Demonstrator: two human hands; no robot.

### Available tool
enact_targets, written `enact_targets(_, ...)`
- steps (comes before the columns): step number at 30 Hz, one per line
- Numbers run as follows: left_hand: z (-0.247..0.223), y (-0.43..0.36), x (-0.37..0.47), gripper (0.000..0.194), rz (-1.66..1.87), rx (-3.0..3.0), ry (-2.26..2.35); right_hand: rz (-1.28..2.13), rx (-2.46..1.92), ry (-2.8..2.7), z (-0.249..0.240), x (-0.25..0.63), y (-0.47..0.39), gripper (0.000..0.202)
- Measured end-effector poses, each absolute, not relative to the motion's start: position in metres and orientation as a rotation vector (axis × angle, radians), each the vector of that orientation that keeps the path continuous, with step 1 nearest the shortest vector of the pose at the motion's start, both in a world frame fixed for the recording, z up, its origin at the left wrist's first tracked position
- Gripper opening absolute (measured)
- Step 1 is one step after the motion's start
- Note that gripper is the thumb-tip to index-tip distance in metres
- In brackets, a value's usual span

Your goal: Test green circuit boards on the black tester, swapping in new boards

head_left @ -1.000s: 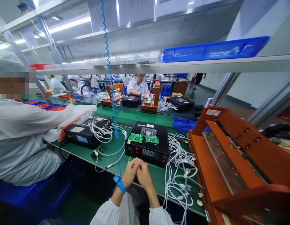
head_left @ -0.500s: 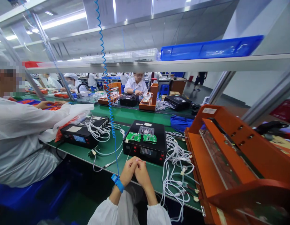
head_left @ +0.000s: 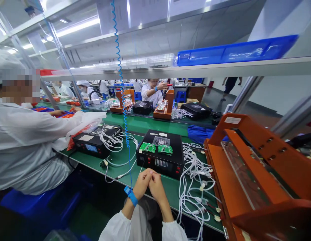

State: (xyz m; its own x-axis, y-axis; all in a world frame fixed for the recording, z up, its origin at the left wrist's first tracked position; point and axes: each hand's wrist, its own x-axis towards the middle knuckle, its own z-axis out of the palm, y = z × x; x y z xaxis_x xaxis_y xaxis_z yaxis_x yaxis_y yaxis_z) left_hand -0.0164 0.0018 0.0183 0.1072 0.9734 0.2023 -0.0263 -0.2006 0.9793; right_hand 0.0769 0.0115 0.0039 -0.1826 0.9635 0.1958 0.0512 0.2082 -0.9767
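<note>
I can't read the display on the black box, and the right edge crops the orange fixture.

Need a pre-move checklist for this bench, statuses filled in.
1. Hands apart: not ok; left hand and right hand clasped together.
2. Strap worn: ok, around left wrist.
3. Cord reaches strap: ok; its grounding, cannot tell.
4. Boards apart: ok, two side by side on box.
5. Cables tidy: not ok, tangled between box and fixture.
6. Screen readings: cannot tell, too small.
</note>
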Motion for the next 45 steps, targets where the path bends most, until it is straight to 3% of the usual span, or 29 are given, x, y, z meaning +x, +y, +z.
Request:
enact_targets(13,0.0197,0.0014,-0.0161,0.04,1.29,1.378,0.995,1.149,-1.014,-1.494,0.0054,0.0775,0.0122,0.039)
enact_targets(45,0.0181,0.0006,-0.0151,0.04,1.295,1.389,1.009,1.145,-0.976,-1.478,-0.0006,0.0771,0.0135,0.033)
